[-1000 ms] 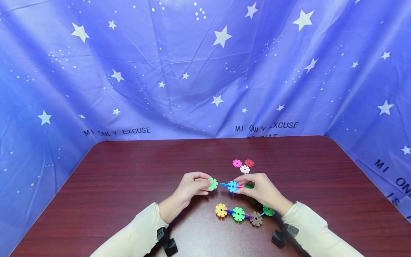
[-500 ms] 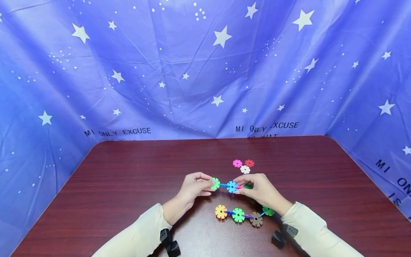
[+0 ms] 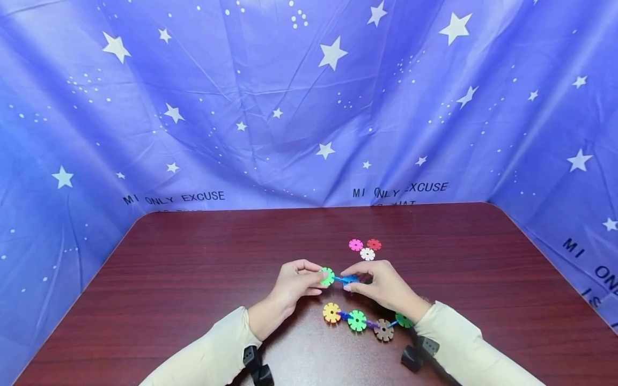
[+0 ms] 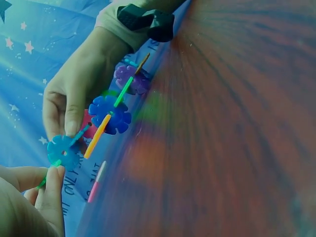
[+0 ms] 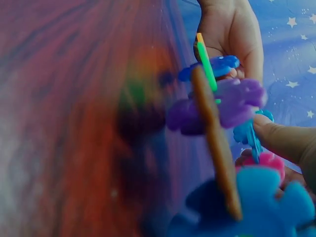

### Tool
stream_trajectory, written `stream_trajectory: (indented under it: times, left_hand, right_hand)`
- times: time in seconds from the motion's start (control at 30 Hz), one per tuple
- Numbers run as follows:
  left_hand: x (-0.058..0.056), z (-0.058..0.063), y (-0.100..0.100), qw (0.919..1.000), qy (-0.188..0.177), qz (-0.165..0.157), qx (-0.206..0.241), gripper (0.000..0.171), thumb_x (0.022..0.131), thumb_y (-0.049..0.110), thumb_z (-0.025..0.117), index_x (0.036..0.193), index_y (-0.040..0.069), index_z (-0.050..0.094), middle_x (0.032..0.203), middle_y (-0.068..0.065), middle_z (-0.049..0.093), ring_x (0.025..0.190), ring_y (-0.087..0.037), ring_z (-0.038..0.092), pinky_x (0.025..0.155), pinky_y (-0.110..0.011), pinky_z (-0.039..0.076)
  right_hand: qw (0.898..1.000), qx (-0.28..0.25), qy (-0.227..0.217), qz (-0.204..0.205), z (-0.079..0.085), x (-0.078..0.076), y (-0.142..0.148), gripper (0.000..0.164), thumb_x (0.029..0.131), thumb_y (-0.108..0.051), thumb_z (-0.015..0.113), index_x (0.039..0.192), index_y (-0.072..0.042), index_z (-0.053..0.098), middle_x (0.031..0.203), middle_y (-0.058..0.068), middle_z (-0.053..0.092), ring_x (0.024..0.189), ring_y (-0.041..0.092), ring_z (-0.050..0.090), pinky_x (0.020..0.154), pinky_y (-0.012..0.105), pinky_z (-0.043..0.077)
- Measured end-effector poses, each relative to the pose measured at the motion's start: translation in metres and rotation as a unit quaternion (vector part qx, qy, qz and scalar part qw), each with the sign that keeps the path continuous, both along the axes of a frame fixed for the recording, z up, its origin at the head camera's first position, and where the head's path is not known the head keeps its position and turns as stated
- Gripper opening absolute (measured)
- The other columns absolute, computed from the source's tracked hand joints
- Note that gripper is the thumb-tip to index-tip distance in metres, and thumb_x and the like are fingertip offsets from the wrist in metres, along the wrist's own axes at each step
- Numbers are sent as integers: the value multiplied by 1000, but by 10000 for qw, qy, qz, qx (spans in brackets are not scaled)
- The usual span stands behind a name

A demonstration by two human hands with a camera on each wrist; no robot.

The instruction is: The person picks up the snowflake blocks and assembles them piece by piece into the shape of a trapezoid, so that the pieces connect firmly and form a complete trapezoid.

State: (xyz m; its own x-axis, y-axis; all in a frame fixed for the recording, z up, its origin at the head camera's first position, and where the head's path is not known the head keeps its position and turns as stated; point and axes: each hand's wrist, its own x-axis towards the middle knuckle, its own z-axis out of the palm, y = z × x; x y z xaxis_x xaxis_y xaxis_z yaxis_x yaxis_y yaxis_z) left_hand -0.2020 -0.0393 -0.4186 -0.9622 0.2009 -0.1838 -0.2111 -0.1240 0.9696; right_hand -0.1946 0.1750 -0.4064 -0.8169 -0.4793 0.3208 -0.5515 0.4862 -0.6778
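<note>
My left hand (image 3: 295, 284) pinches a light green notched snowflake disc (image 3: 327, 276) between thumb and fingers. To its right, my right hand (image 3: 383, 283) pinches a blue notched disc (image 3: 348, 279), one of two blue ones in a short string. The blue disc (image 4: 58, 149) nearest the left hand meets the edge-on green disc (image 4: 42, 183) at its rim. A pink disc (image 5: 270, 167) of the same string shows by the right fingers; the rest is largely hidden by the right hand.
Nearer the person lies a linked chain with a yellow disc (image 3: 331, 313), green disc (image 3: 357, 320) and brown disc (image 3: 383, 330), its right end partly behind the right wrist. Loose pink (image 3: 355, 245), red (image 3: 374, 244) and white discs (image 3: 367, 254) lie beyond the hands. A starry curtain (image 3: 270, 134) borders the table (image 3: 193, 252).
The left hand has moved slightly right, bringing the green disc against the blue one. The right fingers have shifted left along the string, and the blue disc there has turned nearly edge-on.
</note>
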Motion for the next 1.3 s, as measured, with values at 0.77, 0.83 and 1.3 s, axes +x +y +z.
stream_trajectory:
  times: [0.77,0.83,1.3]
  left_hand:
    - [2,9,9,9994,302,-138,117,14,80,-1,70,90,-10,64,83,-13,71,61,-11,67,56,-23,55]
    - [2,10,9,9994,290,-163,108,15,80,-1,69,91,-11,64,84,-14,71,62,-11,67,57,-23,55]
    - [2,10,7,9994,59,-308,176,10,82,-3,68,88,-8,63,85,-11,71,60,-11,66,57,-23,55]
  right_hand:
    - [9936,-819,727,281,0,1,-4,11,73,1,76,84,0,76,81,5,72,69,6,65,55,19,52]
    - [9935,-818,743,275,0,0,-4,11,73,1,77,84,1,76,81,5,72,70,7,65,56,19,52]
    - [9923,-785,913,305,-3,1,-4,10,73,-1,77,82,2,76,80,6,72,71,13,67,61,17,52]
